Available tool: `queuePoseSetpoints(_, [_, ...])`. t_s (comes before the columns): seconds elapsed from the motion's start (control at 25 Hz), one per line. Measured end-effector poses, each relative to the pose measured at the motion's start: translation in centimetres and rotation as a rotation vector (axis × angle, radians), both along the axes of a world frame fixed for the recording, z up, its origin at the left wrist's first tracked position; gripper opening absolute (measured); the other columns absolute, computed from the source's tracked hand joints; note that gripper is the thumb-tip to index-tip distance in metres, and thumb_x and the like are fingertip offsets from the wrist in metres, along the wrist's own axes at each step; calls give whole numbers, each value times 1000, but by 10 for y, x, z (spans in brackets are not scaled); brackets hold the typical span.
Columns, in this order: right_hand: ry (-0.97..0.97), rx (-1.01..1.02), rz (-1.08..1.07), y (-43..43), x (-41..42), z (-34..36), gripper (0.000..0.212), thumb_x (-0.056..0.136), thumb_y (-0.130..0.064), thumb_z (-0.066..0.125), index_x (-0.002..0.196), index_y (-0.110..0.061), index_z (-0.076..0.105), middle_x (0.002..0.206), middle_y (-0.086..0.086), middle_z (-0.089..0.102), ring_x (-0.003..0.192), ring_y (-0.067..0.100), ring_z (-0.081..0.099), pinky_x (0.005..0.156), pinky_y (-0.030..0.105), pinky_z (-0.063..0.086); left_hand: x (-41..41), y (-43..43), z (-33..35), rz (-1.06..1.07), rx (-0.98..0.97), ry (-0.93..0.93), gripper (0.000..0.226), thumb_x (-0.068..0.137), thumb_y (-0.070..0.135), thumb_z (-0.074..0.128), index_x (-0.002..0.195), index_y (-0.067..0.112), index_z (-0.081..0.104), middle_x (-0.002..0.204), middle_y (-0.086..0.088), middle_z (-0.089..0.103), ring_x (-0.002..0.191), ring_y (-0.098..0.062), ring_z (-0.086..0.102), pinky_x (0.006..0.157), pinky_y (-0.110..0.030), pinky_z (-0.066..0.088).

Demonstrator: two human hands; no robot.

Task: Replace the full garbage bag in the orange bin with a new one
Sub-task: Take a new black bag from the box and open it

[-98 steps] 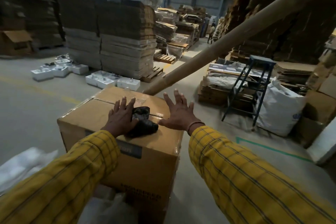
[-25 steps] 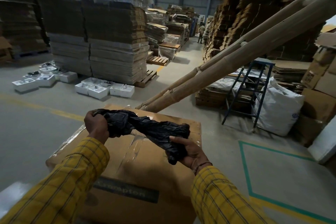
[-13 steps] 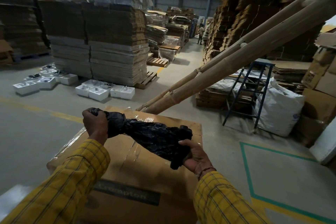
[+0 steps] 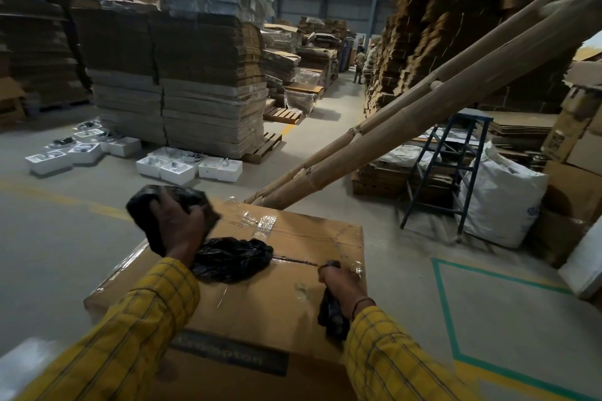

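Low centre of frame, atop the taped cardboard box (image 4: 280,286): black garbage bags (image 4: 233,259) heaped, probably as a handy work surface. Left hand (image 4: 177,226) fingers clenched around one raised bag wad; right hand (image 4: 338,283) fingers pinching another dark piece at the box edge, likely separating a single bag. No orange bin visible.

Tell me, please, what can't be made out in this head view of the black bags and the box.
- Orange bin: nowhere in the head view, so its state is unknown.
- Black plastic in the right hand: mostly hidden by the fist and sleeve.
- Bundle in the left hand: motion blur hides whether it joins the black bag lying on the cardboard box.
- Box label: blurred, unreadable.
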State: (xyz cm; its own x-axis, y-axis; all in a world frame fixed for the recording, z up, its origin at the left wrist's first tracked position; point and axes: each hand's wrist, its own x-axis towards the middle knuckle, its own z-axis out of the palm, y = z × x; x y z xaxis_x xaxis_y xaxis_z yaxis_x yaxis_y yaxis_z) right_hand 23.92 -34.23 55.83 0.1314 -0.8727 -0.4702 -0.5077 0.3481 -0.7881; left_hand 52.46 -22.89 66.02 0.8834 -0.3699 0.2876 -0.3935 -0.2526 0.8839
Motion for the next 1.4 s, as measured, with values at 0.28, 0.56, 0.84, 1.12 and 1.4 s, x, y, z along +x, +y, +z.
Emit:
queuePoseSetpoints(0.28, [501,-650,516,57,36,-26,66,90,-19,56,150,-22,31,155,17,26,126,42,40,102,47,43,-63,-20,7,-539,33,79,64,81,18,65,141,15,44,135,-11,52,123,-23,52,109,-42,43])
queuePoseSetpoints(0.56, [310,-782,330,68,-2,39,91,80,-58,67,151,-18,28,147,13,29,129,37,42,105,47,44,-97,-1,58,-744,33,-24,99,80,10,67,156,32,7,164,-8,19,149,-26,24,121,-52,29])
queuePoseSetpoints(0.84, [-218,-1200,109,112,-114,194,108,74,-12,75,160,-23,10,160,5,15,141,9,23,102,1,30,-242,17,126,-1124,-134,82,84,82,13,67,152,35,26,150,-12,43,136,-26,49,104,-43,52])
queuePoseSetpoints(1.12, [38,-1252,-175,181,-313,248,23,81,-15,69,102,-7,71,95,17,74,90,35,69,73,33,52,-422,75,186,-1294,-63,277,59,96,45,56,144,17,38,135,-14,57,117,-26,62,86,-33,57])
queuePoseSetpoints(1.4, [78,-843,-588,223,-451,256,42,84,-41,68,103,-5,76,103,21,76,101,41,69,81,41,54,-575,124,173,-1349,51,317,82,75,37,84,136,24,31,120,-11,58,94,-21,68,63,-30,61])
